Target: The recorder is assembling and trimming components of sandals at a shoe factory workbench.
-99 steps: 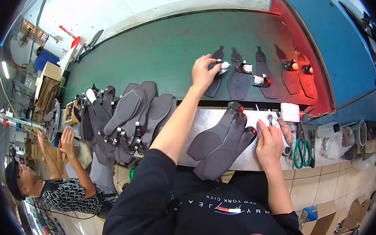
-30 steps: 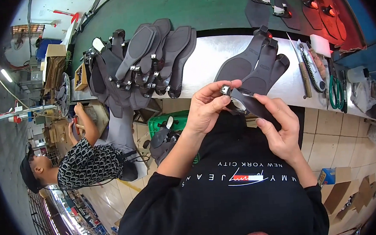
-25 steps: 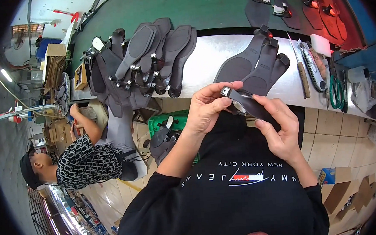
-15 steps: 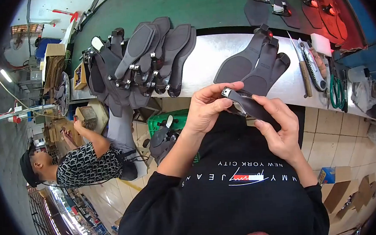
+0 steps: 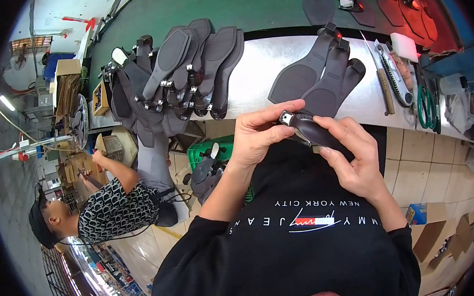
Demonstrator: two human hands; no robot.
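Between my two hands, just in front of the metal table, is a dark heeled shoe sole (image 5: pixel 321 133) with a shiny silver piece at its heel tip. My left hand (image 5: pixel 257 138) pinches the heel end between thumb and fingers. At the other end, my right hand (image 5: pixel 357 159) grips the sole, thumb below and fingers above. Part of the sole is hidden behind my fingers. Beyond my hands, several dark soles (image 5: pixel 325 88) with block heels lie overlapping on the metal table (image 5: pixel 259 65).
A big pile of soles (image 5: pixel 172 70) lies left on the table. At right are an awl (image 5: pixel 385 91), a utility knife (image 5: pixel 402 92) and green-handled scissors (image 5: pixel 425 109). A green crate (image 5: pixel 196 155) with shoe parts stands below. A co-worker (image 5: pixel 115 204) works at left.
The whole view has shifted slightly. Both hands keep the same hold on the sole, which looks tilted a little differently.
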